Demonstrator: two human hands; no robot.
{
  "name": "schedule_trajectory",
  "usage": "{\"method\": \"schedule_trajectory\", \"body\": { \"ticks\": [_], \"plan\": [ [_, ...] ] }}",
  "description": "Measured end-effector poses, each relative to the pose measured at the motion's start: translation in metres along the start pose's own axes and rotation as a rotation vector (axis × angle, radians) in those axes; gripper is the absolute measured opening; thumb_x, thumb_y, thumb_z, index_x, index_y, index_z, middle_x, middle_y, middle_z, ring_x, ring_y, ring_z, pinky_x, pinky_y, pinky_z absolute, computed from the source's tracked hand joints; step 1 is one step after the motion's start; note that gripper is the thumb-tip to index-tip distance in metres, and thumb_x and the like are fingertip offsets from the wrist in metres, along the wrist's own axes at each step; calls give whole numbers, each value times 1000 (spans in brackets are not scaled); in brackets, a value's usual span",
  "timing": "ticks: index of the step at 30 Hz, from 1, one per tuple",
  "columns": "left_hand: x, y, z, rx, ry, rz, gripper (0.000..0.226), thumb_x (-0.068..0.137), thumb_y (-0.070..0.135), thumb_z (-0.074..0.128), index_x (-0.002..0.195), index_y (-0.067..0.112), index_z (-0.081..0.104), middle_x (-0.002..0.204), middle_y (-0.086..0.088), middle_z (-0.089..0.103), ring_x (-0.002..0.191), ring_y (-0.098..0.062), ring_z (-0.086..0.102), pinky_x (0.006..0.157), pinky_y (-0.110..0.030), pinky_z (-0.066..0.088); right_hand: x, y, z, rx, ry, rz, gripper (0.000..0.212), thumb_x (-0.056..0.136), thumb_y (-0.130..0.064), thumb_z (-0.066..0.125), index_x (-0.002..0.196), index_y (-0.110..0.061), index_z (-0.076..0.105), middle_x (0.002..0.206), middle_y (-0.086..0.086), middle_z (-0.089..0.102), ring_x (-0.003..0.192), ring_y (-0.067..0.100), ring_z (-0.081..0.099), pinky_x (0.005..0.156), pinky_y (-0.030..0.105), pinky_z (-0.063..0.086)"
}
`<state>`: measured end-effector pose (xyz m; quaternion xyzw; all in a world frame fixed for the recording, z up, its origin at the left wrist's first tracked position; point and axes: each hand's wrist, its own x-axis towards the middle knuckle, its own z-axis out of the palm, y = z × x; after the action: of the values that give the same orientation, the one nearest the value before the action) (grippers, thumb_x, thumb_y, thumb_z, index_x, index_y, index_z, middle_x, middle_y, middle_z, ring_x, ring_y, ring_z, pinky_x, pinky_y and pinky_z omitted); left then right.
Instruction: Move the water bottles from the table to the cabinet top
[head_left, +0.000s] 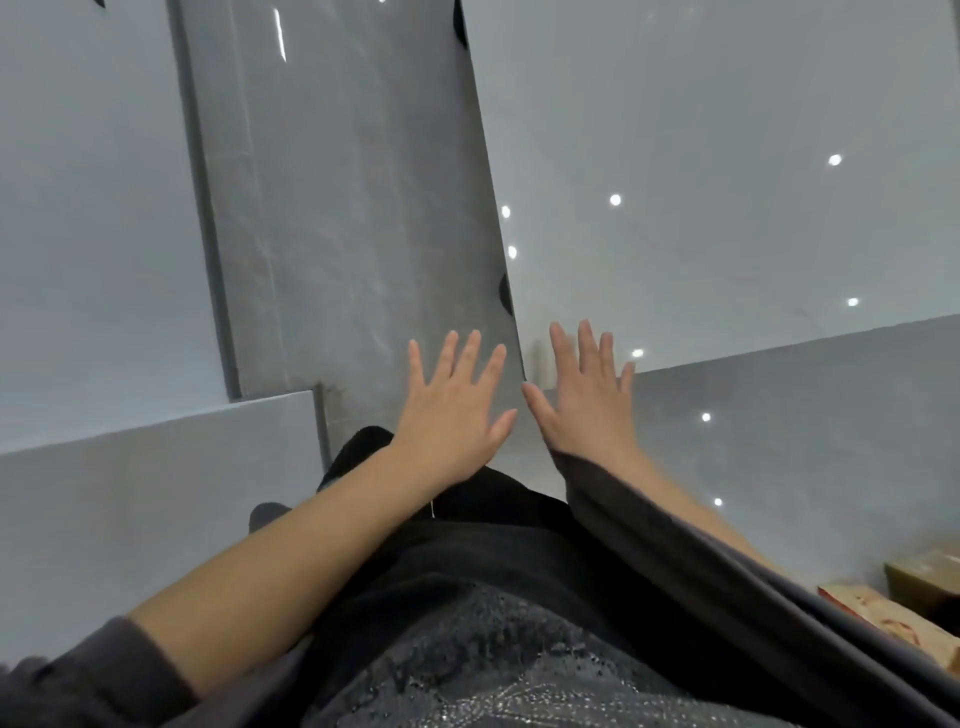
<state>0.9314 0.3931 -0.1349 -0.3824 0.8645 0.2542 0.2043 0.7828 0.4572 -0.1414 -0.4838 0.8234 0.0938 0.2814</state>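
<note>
The left hand and right hand are stretched out flat, fingers spread, holding nothing, thumbs close but apart. Beneath them lies a glossy grey floor; cardboard boxes sit at its lower right

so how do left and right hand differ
The left hand shows a bare forearm, left sleeve pushed up; the right hand has the right sleeve down to its wrist. The left hand is over the darker floor strip, the right hand over paler tile. Both open, empty.

The right edge cuts off a brown box.
</note>
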Motion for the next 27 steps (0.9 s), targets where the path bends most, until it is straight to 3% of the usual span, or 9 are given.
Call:
{"method": "schedule_trajectory", "body": {
  "ticks": [13, 21, 27],
  "plan": [
    [132, -49, -91, 102, -47, 276, 69, 99, 56, 23, 155, 20, 5, 162, -11, 3, 150, -28, -3, 116, -62, 0, 97, -33, -58, 66, -20, 247, 72, 99, -53, 33, 156, -24, -1, 164, 11, -5, 150, 34, -7, 119, 59, 4],
    [218, -102, -171, 291, -92, 486, 70, 98, 55, 23, 154, 17, 4, 162, -12, 2, 150, -27, -3, 116, -61, -3, 167, -81, -103, 241, 26, 491, 72, 101, -51, 33, 156, -24, -3, 164, 10, -7, 150, 33, -10, 119, 56, 0],
    [264, -103, -215, 420, -101, 595, 70, 99, 54, 21, 155, 17, 1, 162, -11, 0, 150, -27, -6, 115, -60, -3, 204, -94, -129, 364, 87, 585, 72, 100, -52, 34, 156, -25, -2, 164, 8, -7, 150, 31, -12, 119, 56, -1]
  ]
}}
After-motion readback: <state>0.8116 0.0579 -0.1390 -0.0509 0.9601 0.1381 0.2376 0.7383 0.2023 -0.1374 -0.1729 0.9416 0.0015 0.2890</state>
